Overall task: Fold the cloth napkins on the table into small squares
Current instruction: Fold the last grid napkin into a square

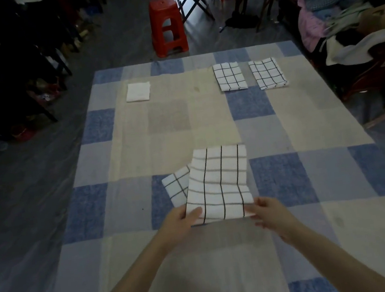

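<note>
A white napkin with black grid lines [219, 181] is folded over in front of me on the checked blue and beige cloth [137, 140]. My left hand [181, 222] pinches its near left corner, thumb on top. My right hand [271, 216] pinches its near right corner. A lower layer of the same napkin sticks out at the left. Two folded grid napkins [229, 76] [267, 73] lie at the far right of the cloth. A folded plain white napkin [138, 92] lies at the far left.
A red plastic stool [167, 26] stands on the floor beyond the cloth. A pile of clothes [329, 7] sits on furniture at the right. Dark chairs and clutter line the left side.
</note>
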Demonstrator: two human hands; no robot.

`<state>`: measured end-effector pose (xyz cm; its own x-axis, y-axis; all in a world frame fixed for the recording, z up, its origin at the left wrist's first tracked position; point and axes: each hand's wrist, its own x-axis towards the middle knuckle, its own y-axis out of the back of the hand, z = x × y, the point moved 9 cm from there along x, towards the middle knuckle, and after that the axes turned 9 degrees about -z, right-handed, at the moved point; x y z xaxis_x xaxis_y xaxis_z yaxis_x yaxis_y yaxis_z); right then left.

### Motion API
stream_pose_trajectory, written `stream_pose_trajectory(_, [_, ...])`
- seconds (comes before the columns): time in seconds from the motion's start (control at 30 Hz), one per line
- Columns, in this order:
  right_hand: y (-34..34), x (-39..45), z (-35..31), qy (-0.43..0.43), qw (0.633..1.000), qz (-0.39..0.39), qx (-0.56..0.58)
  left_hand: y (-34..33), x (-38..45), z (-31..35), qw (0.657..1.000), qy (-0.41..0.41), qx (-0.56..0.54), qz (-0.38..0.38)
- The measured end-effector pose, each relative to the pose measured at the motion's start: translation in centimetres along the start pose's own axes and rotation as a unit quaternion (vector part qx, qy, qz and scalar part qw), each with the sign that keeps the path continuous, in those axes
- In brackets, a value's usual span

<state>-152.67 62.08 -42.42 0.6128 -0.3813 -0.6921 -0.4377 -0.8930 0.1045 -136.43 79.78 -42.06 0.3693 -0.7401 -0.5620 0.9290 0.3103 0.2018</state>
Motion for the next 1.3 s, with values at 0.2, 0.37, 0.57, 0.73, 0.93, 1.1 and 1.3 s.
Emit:
stream_pose_trajectory(0.2, [-0.2,1.6,3.2,-0.025,0.980,0.071,-0.184,1.3,-1.0,-2.6,0.981,-0.013,0.103,0.166])
stream_pose_trajectory(0.37, [0.3,2.9,-0.4,0.020,0.975,0.105,-0.197,0.8,-1.1,-3.1,0.971,0.009,0.195,0.135])
stream_pose_trajectory(0.57, [-1.4,3.9,-2.6,0.059,0.959,0.092,-0.263,-0.4,-2.4,-3.9,0.966,0.003,0.222,0.134])
stream_pose_trajectory(0.73, [-3.3,3.6,-3.0,0.092,0.947,0.065,-0.302,-0.3,-4.2,-5.4,0.957,0.038,0.221,0.185])
stream_pose_trajectory(0.93, [-4.4,2.9,-3.6,0.148,0.928,0.038,-0.340,1.0,-5.0,-6.3,0.964,0.109,0.045,0.237])
stream_pose_trajectory(1.1, [-4.1,2.8,-3.3,0.167,0.922,0.041,-0.346,2.0,-4.4,-6.6,0.964,0.120,0.061,0.231])
stream_pose_trajectory(1.3, [-4.2,3.2,-2.8,0.156,0.929,0.052,-0.331,2.1,-5.2,-7.7,0.958,0.109,0.033,0.262])
